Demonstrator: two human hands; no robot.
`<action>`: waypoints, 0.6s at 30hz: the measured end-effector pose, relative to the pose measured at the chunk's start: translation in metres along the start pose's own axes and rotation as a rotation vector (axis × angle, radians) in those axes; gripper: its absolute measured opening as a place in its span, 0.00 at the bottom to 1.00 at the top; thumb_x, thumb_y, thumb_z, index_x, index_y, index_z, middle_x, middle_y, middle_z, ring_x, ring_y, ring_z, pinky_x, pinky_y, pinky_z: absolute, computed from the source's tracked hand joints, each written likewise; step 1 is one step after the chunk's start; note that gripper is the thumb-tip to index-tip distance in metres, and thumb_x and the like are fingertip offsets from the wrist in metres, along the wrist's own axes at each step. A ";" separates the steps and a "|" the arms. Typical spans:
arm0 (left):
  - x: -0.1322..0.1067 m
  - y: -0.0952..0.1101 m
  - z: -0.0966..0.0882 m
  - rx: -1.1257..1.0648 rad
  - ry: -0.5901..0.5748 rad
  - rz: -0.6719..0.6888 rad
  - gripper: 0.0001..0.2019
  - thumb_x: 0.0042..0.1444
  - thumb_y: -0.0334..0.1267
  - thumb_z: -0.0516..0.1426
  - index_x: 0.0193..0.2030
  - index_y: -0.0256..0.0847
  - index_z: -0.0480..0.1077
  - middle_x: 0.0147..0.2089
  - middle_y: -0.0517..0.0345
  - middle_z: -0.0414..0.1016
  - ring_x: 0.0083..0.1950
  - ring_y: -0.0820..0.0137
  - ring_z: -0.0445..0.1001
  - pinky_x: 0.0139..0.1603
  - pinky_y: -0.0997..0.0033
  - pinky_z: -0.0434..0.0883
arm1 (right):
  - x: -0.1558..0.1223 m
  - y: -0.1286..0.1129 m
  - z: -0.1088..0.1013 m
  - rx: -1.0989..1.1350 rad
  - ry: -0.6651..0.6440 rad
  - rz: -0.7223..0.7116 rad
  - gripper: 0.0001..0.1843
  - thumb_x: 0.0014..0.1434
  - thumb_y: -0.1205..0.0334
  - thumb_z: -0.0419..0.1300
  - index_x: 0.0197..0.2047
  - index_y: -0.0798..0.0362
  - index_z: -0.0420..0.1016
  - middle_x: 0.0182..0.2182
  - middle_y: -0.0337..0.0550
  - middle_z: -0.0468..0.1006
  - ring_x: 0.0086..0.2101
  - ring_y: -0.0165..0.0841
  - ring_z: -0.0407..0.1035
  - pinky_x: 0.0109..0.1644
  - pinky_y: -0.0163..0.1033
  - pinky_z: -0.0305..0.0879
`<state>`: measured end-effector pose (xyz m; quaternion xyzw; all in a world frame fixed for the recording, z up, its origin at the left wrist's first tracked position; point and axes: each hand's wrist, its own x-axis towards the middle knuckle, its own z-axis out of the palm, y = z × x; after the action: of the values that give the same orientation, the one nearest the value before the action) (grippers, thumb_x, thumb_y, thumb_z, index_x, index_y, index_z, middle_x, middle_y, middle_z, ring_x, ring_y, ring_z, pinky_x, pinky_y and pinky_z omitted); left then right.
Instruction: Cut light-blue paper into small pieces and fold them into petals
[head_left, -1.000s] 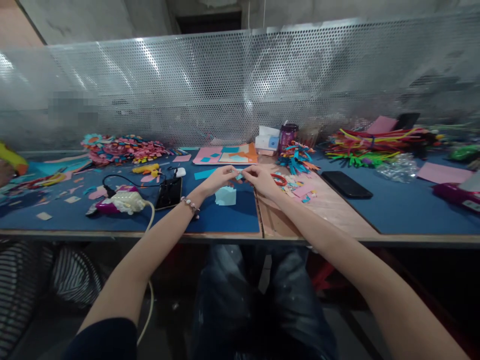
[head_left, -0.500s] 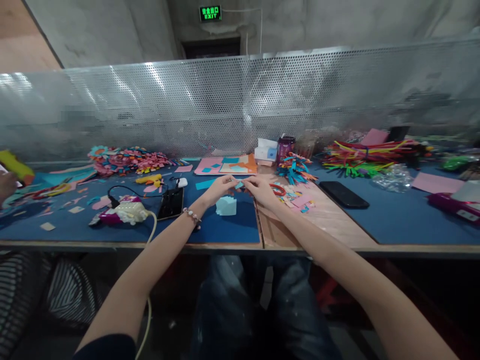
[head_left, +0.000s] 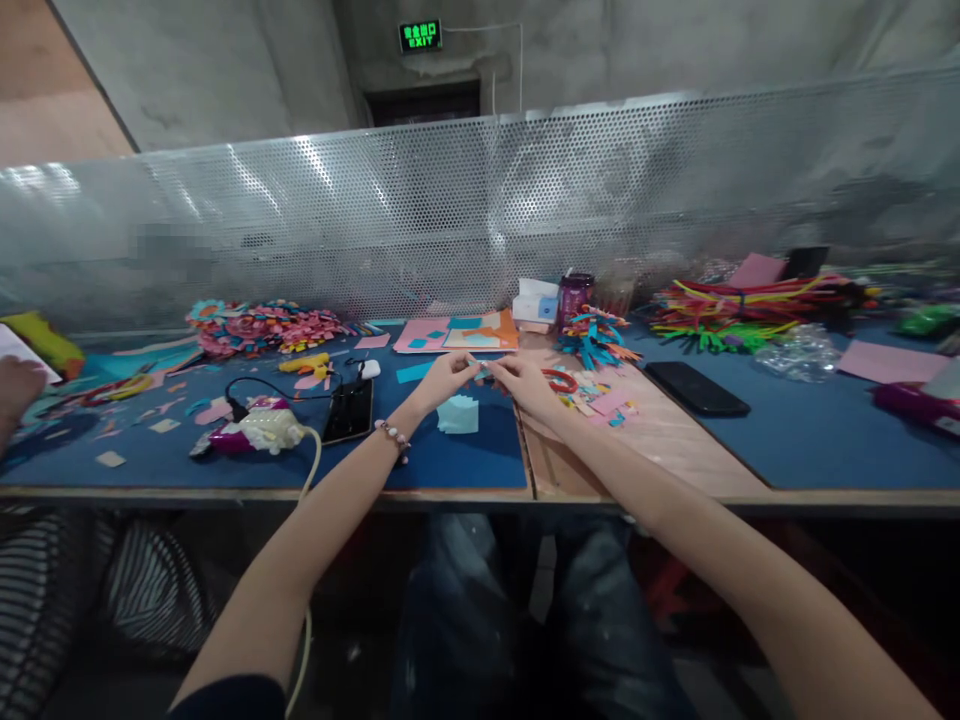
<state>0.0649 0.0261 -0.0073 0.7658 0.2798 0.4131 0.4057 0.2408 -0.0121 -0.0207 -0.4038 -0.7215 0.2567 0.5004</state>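
Blue-matted counter [head_left: 817, 440] with a bare wood strip at centre. On it: glue gun [head_left: 251, 432], two phones [head_left: 349, 410] [head_left: 697, 388], light blue paper stack [head_left: 458, 414], paper flower pile [head_left: 262, 325], pipe cleaners [head_left: 742, 300], pink and orange sheets [head_left: 454, 333], scraps.

Desk mat [head_left: 450, 465]: deep blue, and there's bare pale wood to its right.
Paper pad [head_left: 458, 414]: light blue.
Small paper piece [head_left: 482, 371] between the hands: turquoise.
Phone [head_left: 697, 388]: glossy black.
Glue gun [head_left: 251, 431]: cream with magenta.
Scissors [head_left: 559, 380]: red handles.
Screen [head_left: 480, 210]: silver, dotted with holes.
Exit sign [head_left: 420, 36]: green.
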 end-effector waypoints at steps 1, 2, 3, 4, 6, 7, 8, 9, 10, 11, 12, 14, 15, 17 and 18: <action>0.000 -0.001 -0.001 0.010 -0.002 0.006 0.12 0.51 0.46 0.59 0.32 0.37 0.69 0.26 0.60 0.73 0.28 0.73 0.70 0.31 0.74 0.65 | 0.000 0.002 0.001 0.002 0.001 0.007 0.16 0.62 0.52 0.54 0.36 0.58 0.71 0.27 0.36 0.71 0.24 0.24 0.65 0.28 0.33 0.65; 0.000 -0.001 -0.001 0.016 -0.006 0.011 0.12 0.51 0.45 0.59 0.32 0.37 0.69 0.26 0.60 0.74 0.28 0.73 0.70 0.31 0.74 0.65 | 0.001 0.004 0.002 0.004 0.000 0.015 0.16 0.62 0.52 0.55 0.37 0.58 0.71 0.27 0.36 0.71 0.23 0.24 0.65 0.28 0.33 0.65; 0.000 -0.002 -0.001 0.018 -0.013 0.013 0.11 0.51 0.45 0.59 0.32 0.37 0.69 0.26 0.60 0.74 0.28 0.73 0.70 0.30 0.74 0.65 | 0.002 0.007 0.002 0.007 -0.003 0.023 0.15 0.62 0.52 0.55 0.37 0.58 0.71 0.27 0.36 0.71 0.23 0.24 0.65 0.28 0.33 0.65; 0.000 -0.003 -0.001 0.016 -0.020 0.014 0.11 0.51 0.45 0.59 0.32 0.37 0.69 0.26 0.59 0.74 0.28 0.73 0.70 0.30 0.74 0.65 | 0.003 0.010 0.003 0.011 -0.007 0.029 0.15 0.62 0.53 0.55 0.37 0.58 0.71 0.27 0.36 0.71 0.23 0.24 0.65 0.28 0.33 0.65; 0.000 -0.004 0.000 0.000 -0.038 0.009 0.12 0.53 0.45 0.58 0.32 0.37 0.69 0.28 0.58 0.75 0.28 0.73 0.71 0.31 0.74 0.66 | 0.004 0.014 0.002 0.019 -0.018 0.036 0.15 0.62 0.53 0.55 0.37 0.58 0.70 0.28 0.37 0.72 0.24 0.24 0.65 0.28 0.33 0.66; 0.000 -0.005 0.001 -0.014 -0.048 0.003 0.12 0.53 0.45 0.57 0.33 0.37 0.68 0.28 0.57 0.75 0.29 0.72 0.72 0.31 0.73 0.67 | 0.005 0.015 0.001 0.022 -0.020 0.037 0.15 0.62 0.54 0.55 0.37 0.58 0.70 0.28 0.37 0.72 0.24 0.24 0.66 0.29 0.33 0.66; 0.001 -0.006 0.002 -0.031 -0.059 -0.003 0.12 0.54 0.46 0.56 0.33 0.37 0.68 0.29 0.56 0.75 0.31 0.70 0.74 0.32 0.72 0.68 | 0.006 0.015 0.000 0.023 -0.020 0.037 0.15 0.62 0.54 0.55 0.37 0.58 0.70 0.28 0.37 0.72 0.25 0.24 0.66 0.29 0.33 0.66; 0.001 -0.006 0.003 -0.050 -0.069 -0.008 0.13 0.55 0.46 0.55 0.33 0.37 0.67 0.30 0.55 0.76 0.32 0.69 0.75 0.33 0.71 0.69 | 0.006 0.015 -0.001 0.022 -0.019 0.036 0.15 0.62 0.53 0.55 0.37 0.58 0.71 0.28 0.37 0.72 0.25 0.24 0.66 0.29 0.33 0.66; 0.002 -0.006 0.003 -0.067 -0.079 -0.013 0.13 0.56 0.46 0.54 0.33 0.37 0.67 0.31 0.54 0.76 0.34 0.68 0.75 0.34 0.70 0.70 | 0.006 0.014 -0.002 0.020 -0.017 0.036 0.15 0.62 0.53 0.55 0.37 0.58 0.71 0.28 0.37 0.72 0.25 0.25 0.66 0.30 0.34 0.67; 0.002 -0.006 0.004 -0.082 -0.087 -0.017 0.13 0.55 0.46 0.54 0.33 0.37 0.66 0.31 0.54 0.76 0.35 0.67 0.76 0.35 0.69 0.71 | 0.006 0.013 -0.003 0.016 -0.015 0.036 0.15 0.62 0.53 0.55 0.37 0.58 0.71 0.28 0.37 0.72 0.25 0.25 0.67 0.30 0.34 0.67; 0.002 -0.006 0.004 -0.094 -0.092 -0.019 0.12 0.55 0.46 0.55 0.32 0.37 0.66 0.31 0.54 0.76 0.35 0.67 0.76 0.36 0.68 0.71 | 0.006 0.012 -0.003 0.012 -0.013 0.036 0.15 0.62 0.53 0.55 0.36 0.58 0.71 0.28 0.37 0.72 0.26 0.25 0.67 0.30 0.34 0.67; 0.001 -0.005 0.005 -0.104 -0.099 -0.021 0.12 0.53 0.45 0.58 0.33 0.36 0.66 0.31 0.54 0.76 0.35 0.67 0.76 0.37 0.68 0.71 | 0.006 0.011 -0.005 0.003 -0.009 0.034 0.14 0.62 0.54 0.55 0.37 0.58 0.71 0.29 0.37 0.72 0.26 0.25 0.67 0.31 0.34 0.67; 0.001 -0.004 0.005 -0.105 -0.103 -0.022 0.12 0.52 0.45 0.59 0.33 0.36 0.66 0.31 0.54 0.76 0.35 0.67 0.76 0.37 0.68 0.71 | 0.006 0.011 -0.005 -0.003 -0.003 0.032 0.14 0.62 0.54 0.55 0.37 0.58 0.71 0.29 0.38 0.72 0.27 0.25 0.67 0.31 0.35 0.67; -0.001 -0.003 0.006 -0.105 -0.110 -0.023 0.13 0.51 0.45 0.60 0.34 0.36 0.67 0.33 0.52 0.77 0.36 0.67 0.76 0.38 0.68 0.71 | 0.007 0.012 -0.005 -0.018 0.013 0.025 0.13 0.62 0.55 0.56 0.36 0.58 0.71 0.29 0.37 0.72 0.27 0.26 0.67 0.32 0.35 0.67; -0.002 -0.002 0.006 -0.106 -0.113 -0.022 0.13 0.50 0.45 0.60 0.35 0.36 0.67 0.34 0.51 0.77 0.37 0.67 0.77 0.38 0.68 0.71 | 0.007 0.014 -0.005 -0.025 0.024 0.021 0.13 0.62 0.55 0.56 0.35 0.59 0.71 0.29 0.37 0.72 0.27 0.26 0.67 0.32 0.35 0.67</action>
<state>0.0687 0.0232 -0.0115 0.7621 0.2427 0.3790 0.4655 0.2492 0.0008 -0.0258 -0.4205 -0.7145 0.2478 0.5012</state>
